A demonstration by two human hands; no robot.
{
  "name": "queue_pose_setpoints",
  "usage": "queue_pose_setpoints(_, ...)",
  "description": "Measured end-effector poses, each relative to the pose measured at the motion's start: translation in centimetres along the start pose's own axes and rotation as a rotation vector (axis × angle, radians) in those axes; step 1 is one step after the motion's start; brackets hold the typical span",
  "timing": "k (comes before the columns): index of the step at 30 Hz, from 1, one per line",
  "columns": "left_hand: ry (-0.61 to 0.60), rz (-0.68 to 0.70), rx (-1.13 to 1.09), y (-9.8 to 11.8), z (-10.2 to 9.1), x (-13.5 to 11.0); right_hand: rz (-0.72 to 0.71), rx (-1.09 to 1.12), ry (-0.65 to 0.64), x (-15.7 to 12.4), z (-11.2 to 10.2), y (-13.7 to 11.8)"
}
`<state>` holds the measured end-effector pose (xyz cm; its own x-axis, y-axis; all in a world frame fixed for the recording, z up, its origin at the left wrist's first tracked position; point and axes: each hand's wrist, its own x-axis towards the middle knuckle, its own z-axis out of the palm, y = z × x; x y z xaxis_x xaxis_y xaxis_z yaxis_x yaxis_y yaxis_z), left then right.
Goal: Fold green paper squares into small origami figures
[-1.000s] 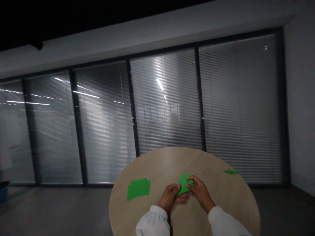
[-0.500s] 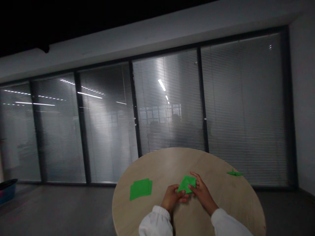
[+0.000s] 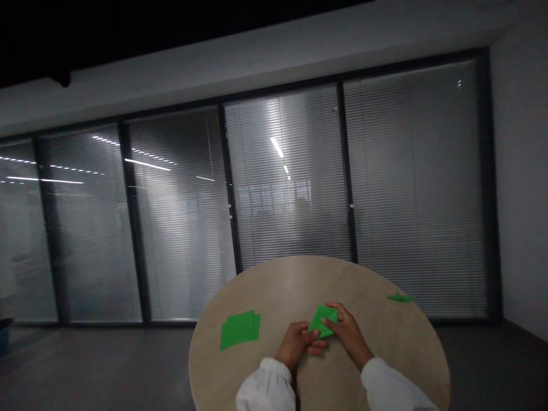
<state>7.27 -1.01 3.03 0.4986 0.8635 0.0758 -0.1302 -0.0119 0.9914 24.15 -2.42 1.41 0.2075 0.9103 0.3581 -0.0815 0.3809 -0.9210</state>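
Note:
A folded piece of green paper (image 3: 322, 317) is held a little above the table, between both hands. My left hand (image 3: 297, 343) pinches its lower left corner, thumb on top and fingers beneath. On the paper's right side, my right hand (image 3: 347, 331) grips the edge, with the thumb pressed on its face and fingers behind. To the left lies a small stack of green paper sheets (image 3: 240, 329). Near the table's right edge rests a folded green paper figure (image 3: 401, 297) with a point sticking up.
The round wooden table (image 3: 308, 274) has its curved edge on the left, far and right sides. Beyond it stands a glass partition with blinds (image 3: 291, 228). A dark bin (image 3: 4, 335) is partly visible on the floor at far left.
The view has turned slightly right, so everything sits a bit further left. My right fingers have curled in closer around the paper's upper edge, and the right thumb has shifted on its face.

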Motion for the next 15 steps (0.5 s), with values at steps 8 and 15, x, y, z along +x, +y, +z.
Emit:
queue_pose_setpoints(8,0.094,-0.003,0.0,0.5,-0.1,0.0,0.011,0.097,-0.064,-0.6,0.7,-1.1)
queue_pose_setpoints(15,0.103,-0.013,0.031,0.4,-0.3,0.3,0.034,0.074,-0.075,-0.6,0.6,-0.9)
